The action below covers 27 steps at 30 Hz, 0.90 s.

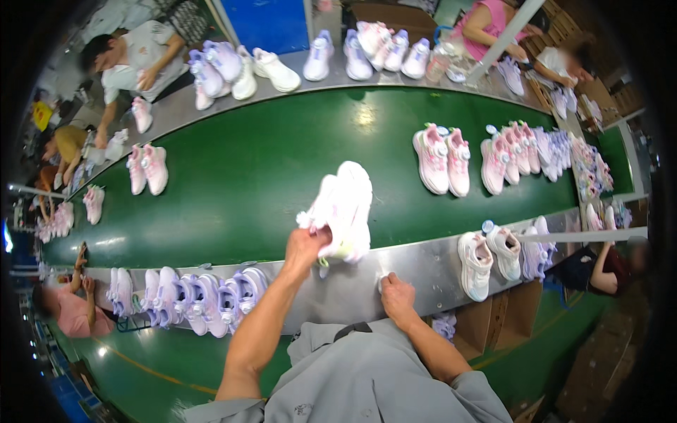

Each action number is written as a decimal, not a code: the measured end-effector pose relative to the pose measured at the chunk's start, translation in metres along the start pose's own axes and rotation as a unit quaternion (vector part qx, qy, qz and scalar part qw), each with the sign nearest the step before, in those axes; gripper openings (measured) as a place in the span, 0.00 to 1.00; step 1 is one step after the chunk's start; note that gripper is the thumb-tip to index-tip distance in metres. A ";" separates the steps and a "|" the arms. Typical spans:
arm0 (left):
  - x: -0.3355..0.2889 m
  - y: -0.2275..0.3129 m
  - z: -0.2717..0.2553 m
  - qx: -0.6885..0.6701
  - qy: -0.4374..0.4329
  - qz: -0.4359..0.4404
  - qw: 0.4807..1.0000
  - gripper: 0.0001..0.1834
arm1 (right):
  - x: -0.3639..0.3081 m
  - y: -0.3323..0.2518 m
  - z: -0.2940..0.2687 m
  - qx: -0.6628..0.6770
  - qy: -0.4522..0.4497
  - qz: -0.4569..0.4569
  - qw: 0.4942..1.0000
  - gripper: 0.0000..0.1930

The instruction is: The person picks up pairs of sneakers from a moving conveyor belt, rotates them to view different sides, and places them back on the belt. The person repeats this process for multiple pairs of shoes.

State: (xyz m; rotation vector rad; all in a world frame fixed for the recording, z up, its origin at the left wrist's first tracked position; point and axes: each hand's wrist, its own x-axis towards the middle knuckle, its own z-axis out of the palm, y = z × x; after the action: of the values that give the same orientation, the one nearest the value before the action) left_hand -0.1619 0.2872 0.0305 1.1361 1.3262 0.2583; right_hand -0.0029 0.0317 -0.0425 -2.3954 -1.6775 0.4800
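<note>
My left hand (305, 248) is closed on a pair of white and pink sneakers (355, 197), gripping them at the collar. The pair is tilted over the near edge of the green belt (268, 190), one sole turned partly toward me, and slightly blurred. Low over the metal ledge (331, 299), my right hand (397, 296) has its fingers curled together. A small whitish bit shows at its fingertips, too small to name. Right of that hand, white sneakers (476, 266) stand on the ledge.
Lilac sneakers (204, 299) line the ledge at left. On the belt stand pink pairs (443, 161) at right and another pink pair (148, 169) at left. More shoes (319, 56) sit along the far ledge. Co-workers (141, 60) are at the far side and both ends.
</note>
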 end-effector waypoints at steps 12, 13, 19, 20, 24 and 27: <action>-0.131 -0.032 -0.020 -0.153 0.011 0.033 0.988 0.15 | -0.026 0.035 -0.055 0.652 -0.055 0.186 0.733 0.03; -0.138 -0.040 -0.021 -0.158 0.024 0.027 0.987 0.15 | -0.024 0.033 -0.068 0.726 -0.064 0.182 0.661 0.04; -0.172 -0.042 -0.015 -0.164 0.085 0.045 0.982 0.12 | -0.001 0.006 -0.116 0.862 -0.107 0.079 0.489 0.06; -0.175 -0.045 -0.015 -0.165 0.089 0.048 0.981 0.12 | 0.002 -0.002 -0.121 0.864 -0.113 0.069 0.487 0.06; -0.178 -0.064 -0.017 -0.193 0.085 0.053 0.976 0.12 | 0.014 -0.030 -0.138 0.855 -0.143 0.034 0.497 0.06; -0.174 -0.071 -0.007 -0.199 0.119 0.078 0.970 0.13 | 0.017 -0.039 -0.153 0.839 -0.143 -0.014 0.526 0.06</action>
State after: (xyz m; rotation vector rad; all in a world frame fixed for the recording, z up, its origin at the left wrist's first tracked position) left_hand -0.2507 0.1309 0.0866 0.8850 1.3177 0.7612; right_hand 0.0230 0.0675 0.1104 -0.7227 -0.4223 1.5292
